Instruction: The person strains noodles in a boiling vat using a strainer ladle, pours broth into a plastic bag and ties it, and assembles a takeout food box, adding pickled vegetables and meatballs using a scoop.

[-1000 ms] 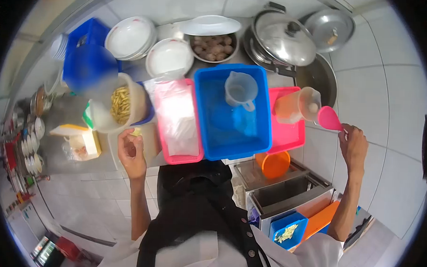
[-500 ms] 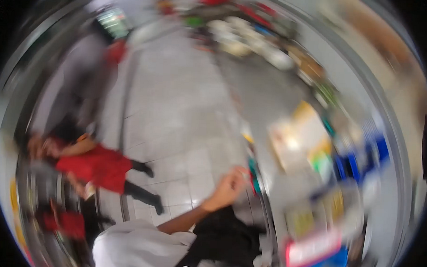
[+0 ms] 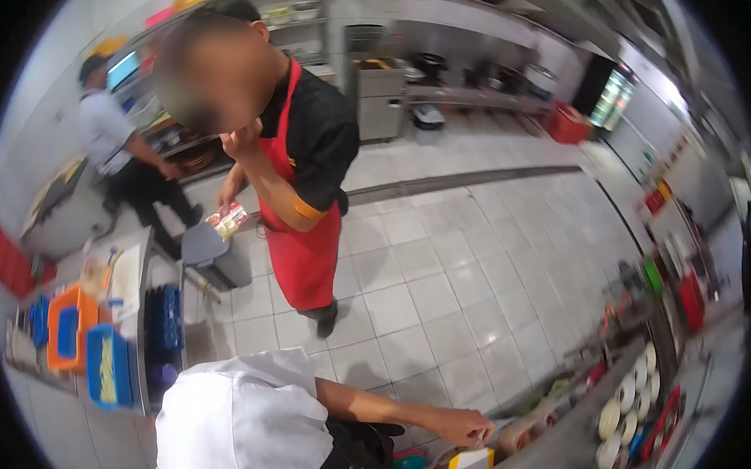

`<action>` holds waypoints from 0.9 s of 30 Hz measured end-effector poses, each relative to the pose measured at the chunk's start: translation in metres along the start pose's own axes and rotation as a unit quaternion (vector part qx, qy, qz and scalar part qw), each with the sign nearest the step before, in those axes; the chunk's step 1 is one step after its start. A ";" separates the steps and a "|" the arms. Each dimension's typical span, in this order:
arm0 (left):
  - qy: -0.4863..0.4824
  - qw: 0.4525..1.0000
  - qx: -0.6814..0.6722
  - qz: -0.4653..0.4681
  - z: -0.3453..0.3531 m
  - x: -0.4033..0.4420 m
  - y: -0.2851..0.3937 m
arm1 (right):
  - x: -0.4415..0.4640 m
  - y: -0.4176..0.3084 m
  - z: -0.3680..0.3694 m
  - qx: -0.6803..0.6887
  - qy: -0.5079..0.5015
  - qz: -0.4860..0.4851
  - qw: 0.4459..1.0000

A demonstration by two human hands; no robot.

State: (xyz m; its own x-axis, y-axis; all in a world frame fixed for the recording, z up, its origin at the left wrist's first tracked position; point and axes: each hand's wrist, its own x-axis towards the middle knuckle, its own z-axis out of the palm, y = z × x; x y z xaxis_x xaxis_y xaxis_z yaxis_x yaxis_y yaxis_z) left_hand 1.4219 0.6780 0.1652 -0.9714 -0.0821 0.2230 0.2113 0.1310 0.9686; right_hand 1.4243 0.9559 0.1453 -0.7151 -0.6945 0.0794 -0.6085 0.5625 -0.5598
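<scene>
My left hand (image 3: pixel 466 428) reaches out from a white sleeve (image 3: pixel 237 412) toward the lower right. Its fingers are curled together; whatever may be between them is too small to make out. Just below the hand is a yellow and white box (image 3: pixel 471 464) at the counter's near edge. A teal container (image 3: pixel 410 461) shows to the left of that box. Beside the hand, brownish items (image 3: pixel 517 436) lie along the counter. My right hand is outside the picture.
A co-worker in a red apron (image 3: pixel 300 257) stands ahead, holding a packet (image 3: pixel 229 219) over a grey bin (image 3: pixel 218 254). Another person (image 3: pixel 118 134) is behind. Orange (image 3: pixel 73 327) and blue crates (image 3: pixel 109 366) sit at left. Bowls (image 3: pixel 626 392) line the right counter.
The view has swung left and sharpened, so the counter has shifted to the lower right and the red-aproned co-worker appears larger. My left hand remains stretched out with curled fingers.
</scene>
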 end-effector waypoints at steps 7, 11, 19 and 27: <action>0.083 0.943 -0.193 -0.256 -0.027 0.049 -0.047 | 0.220 -0.024 0.006 0.081 -0.008 0.010 0.997; 0.217 0.774 -0.494 -0.332 -0.048 0.101 -0.065 | 0.308 -0.044 0.049 0.403 -0.045 -0.140 0.903; 0.421 0.755 -0.472 -0.174 -0.147 0.136 -0.043 | 0.463 0.036 0.064 0.289 -0.088 -0.055 0.952; 0.337 0.873 -0.259 -0.238 -0.205 0.326 -0.121 | 0.572 0.102 0.058 0.476 -0.143 0.073 0.865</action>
State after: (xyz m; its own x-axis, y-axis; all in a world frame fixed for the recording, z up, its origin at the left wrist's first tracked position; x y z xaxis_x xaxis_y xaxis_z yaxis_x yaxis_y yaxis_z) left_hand 1.1024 0.4333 0.1434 -0.7142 -0.5915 -0.3742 -0.0093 -0.5266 0.8501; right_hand 0.9732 0.5903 0.0859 -0.5642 -0.8056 -0.1807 0.1370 0.1245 -0.9827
